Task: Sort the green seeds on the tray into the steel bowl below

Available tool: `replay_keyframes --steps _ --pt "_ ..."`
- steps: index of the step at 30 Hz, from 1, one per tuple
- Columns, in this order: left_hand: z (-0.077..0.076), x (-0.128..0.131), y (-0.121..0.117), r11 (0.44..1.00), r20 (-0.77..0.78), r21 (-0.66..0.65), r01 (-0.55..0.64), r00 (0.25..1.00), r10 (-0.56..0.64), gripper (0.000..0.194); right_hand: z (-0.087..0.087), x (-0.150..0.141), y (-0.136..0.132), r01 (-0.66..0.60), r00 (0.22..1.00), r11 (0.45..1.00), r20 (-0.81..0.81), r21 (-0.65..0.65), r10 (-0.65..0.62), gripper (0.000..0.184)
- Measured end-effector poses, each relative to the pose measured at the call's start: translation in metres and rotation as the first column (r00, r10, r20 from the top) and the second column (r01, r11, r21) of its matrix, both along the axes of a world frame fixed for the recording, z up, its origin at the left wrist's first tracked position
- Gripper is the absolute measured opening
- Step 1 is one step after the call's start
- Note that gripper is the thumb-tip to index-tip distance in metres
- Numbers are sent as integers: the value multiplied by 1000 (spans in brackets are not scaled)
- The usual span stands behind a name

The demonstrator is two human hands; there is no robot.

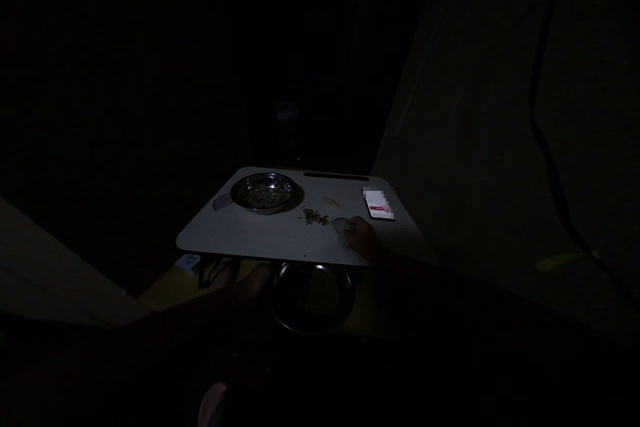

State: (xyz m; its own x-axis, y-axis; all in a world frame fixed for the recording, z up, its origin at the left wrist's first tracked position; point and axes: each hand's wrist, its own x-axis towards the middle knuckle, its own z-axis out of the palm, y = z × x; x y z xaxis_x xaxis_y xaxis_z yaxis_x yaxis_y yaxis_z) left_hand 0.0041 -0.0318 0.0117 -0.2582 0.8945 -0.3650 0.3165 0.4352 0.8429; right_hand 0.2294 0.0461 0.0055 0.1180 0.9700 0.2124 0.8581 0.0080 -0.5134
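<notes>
1. Hands: the left hand (253,283) lies in the dark, seemingly steadying the lower steel bowl (313,297), its grip impossible to tell; the right hand (364,238) curls round a small clear cup (341,230) on the worktop (235,237)
2. Step, as I judge it: gathering the green bits (315,216) beside the cup; next needs a gentle sweep
3. The cup lies tilted, mouth and long axis toward the bits
</notes>
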Motion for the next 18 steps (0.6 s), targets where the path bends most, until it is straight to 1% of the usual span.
replay_keyframes --steps 2,4,5,8,9,12,14,18 --pt "0 1 1 999 37 -30 13 999 -11 7 -1 1 1 -4 1000 1000 19 -5 4 25" --pt "3 1 1 996 70 -78 49 997 -44 9 -2 2 3 -6 1000 1000 25 -7 6 26" --pt "5 2 0 996 67 -78 48 997 -43 9 -3 2 4 -6 1000 1000 30 0 6 27" --pt "8 1 -2 1000 19 -22 -2 1000 2 9 -5 4 7 -3 999 1000 43 11 3 27" --pt "8 0 -2 1000 33 -21 2 999 -2 9 -5 4 7 -7 999 1000 45 16 6 27" --pt "6 -1 -1 989 165 -94 116 981 -100 13 -5 5 10 -24 997 1000 78 19 23 27" --pt "4 0 1 980 219 -126 156 968 -126 17 -4 6 13 -15 995 1000 100 5 15 27" --pt "5 2 1 982 207 -141 123 974 -93 21 -4 7 21 -3 995 999 100 -32 6 27"
